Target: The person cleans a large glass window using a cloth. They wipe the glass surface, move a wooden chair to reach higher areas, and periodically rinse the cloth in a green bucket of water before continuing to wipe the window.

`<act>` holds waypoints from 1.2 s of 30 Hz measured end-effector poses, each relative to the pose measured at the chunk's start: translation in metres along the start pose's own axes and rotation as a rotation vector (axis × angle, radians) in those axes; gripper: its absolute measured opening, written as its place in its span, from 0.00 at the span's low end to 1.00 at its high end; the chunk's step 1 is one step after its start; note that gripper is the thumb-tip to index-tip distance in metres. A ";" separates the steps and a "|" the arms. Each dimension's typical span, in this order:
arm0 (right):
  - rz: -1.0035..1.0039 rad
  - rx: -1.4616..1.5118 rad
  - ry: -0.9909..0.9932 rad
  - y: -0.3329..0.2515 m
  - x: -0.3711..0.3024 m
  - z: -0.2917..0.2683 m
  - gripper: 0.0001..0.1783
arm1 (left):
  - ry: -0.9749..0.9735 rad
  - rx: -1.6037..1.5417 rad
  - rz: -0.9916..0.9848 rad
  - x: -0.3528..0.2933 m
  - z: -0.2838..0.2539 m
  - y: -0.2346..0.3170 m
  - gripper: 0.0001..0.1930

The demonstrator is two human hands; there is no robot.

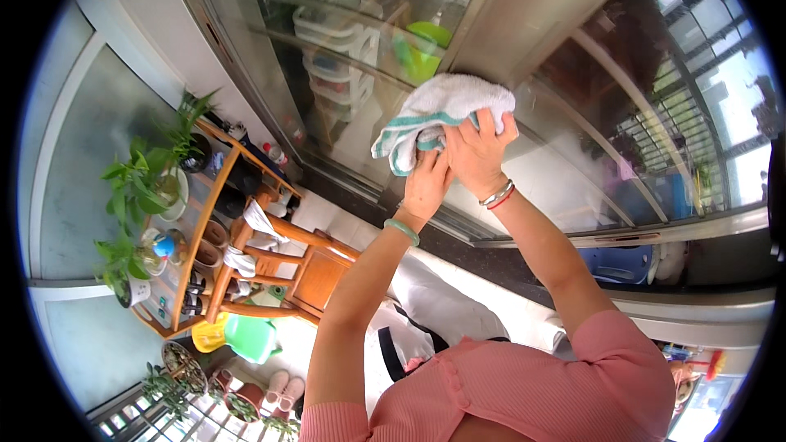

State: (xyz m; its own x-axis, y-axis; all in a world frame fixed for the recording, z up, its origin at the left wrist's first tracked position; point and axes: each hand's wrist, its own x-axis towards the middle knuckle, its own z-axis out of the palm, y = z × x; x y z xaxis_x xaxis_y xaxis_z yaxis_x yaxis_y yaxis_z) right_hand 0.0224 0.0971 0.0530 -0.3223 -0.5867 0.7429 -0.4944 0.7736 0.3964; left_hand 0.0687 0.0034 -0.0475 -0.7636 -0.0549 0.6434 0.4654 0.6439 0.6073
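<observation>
A white towel with green stripes (458, 98) is bunched against the metal frame and glass of a sliding door (524, 8). My right hand (479, 147) presses on the towel from below, its fingers curled into the cloth. Just to its left, my left hand (427, 180) grips the towel's lower edge, its fingertips partly hidden by the folds. Both arms are raised and stretched forward, the two hands nearly touching. A green bangle circles the left wrist; a silver bangle and a red cord are on the right.
A wooden chair (323, 278) stands at left beside a wooden rack (205, 237) with shoes and potted plants (147, 172). Green and yellow plastic stools (250, 337) are behind it. Through the glass show white shelves (336, 57). A blue basin (618, 263) sits at right.
</observation>
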 end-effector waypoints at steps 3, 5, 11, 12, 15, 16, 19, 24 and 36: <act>-0.012 0.045 -0.088 -0.022 -0.048 0.027 0.06 | -0.097 0.003 -0.098 -0.043 0.020 -0.026 0.21; -0.024 0.103 -0.170 -0.033 -0.083 0.044 0.05 | -0.113 0.003 -0.105 -0.067 0.034 -0.044 0.19; 0.017 0.248 -0.205 -0.062 -0.153 0.082 0.06 | -0.159 -0.022 -0.165 -0.119 0.067 -0.077 0.17; -0.004 0.267 -0.219 -0.065 -0.168 0.089 0.06 | -0.174 -0.038 -0.172 -0.128 0.071 -0.084 0.17; -0.054 0.309 -0.270 -0.074 -0.207 0.107 0.06 | -0.126 -0.034 -0.153 -0.152 0.089 -0.104 0.17; -0.070 0.311 -0.294 -0.079 -0.215 0.112 0.07 | -0.110 -0.028 -0.155 -0.162 0.094 -0.109 0.17; -0.078 0.378 -0.348 -0.093 -0.246 0.128 0.11 | -0.123 -0.041 -0.216 -0.192 0.112 -0.125 0.19; -0.023 0.513 -0.589 -0.130 -0.279 0.146 0.18 | -0.194 -0.093 -0.377 -0.247 0.131 -0.145 0.19; 0.454 1.224 -1.013 -0.312 -0.216 0.159 0.06 | 0.407 -0.799 -1.176 -0.355 -0.010 -0.156 0.15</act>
State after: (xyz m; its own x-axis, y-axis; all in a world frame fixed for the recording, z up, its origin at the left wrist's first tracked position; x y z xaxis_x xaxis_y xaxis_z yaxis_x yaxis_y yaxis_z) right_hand 0.1185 -0.0556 -0.3172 -0.7284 -0.6675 -0.1542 -0.3632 0.5672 -0.7392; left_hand 0.2715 -0.0853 -0.3663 -0.7557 -0.5280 -0.3875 -0.0970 -0.4949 0.8635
